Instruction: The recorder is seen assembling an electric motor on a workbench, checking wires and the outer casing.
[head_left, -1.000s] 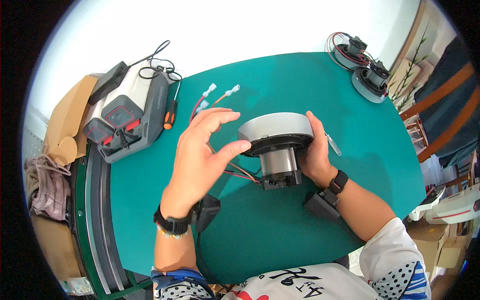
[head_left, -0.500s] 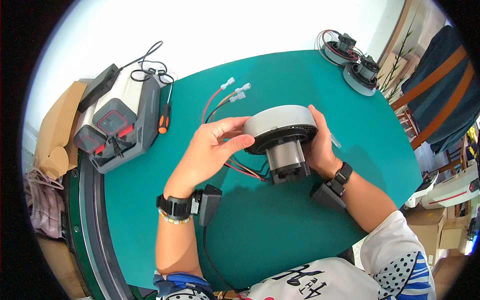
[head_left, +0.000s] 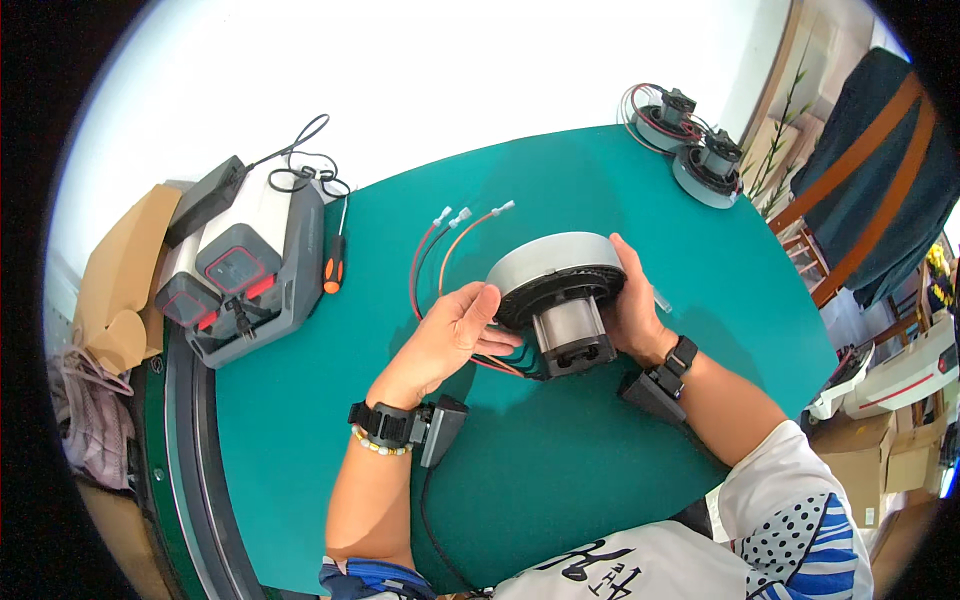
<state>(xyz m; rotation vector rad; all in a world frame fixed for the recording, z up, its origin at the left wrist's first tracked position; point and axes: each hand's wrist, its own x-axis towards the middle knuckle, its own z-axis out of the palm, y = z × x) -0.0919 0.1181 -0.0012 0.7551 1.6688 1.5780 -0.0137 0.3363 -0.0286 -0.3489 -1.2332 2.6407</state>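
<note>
OK, motor [head_left: 570, 318] axis slightly aslant, narrow end [head_left: 580, 356] twd wearer [head_left: 650, 565].

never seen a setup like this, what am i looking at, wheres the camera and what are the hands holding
There is no robot here, just a person's two bare hands. Every picture looks down from a wide camera on the person's head, so straight edges bend. The right hand grips what looks like a round silver-and-black motor. The left hand is at its other side; whether it carries any weight is hard to tell. Wires from the motor trail over the green table. Two similar motors sit at the far right; a screwdriver and a grey-and-white machine are on the left.
</note>
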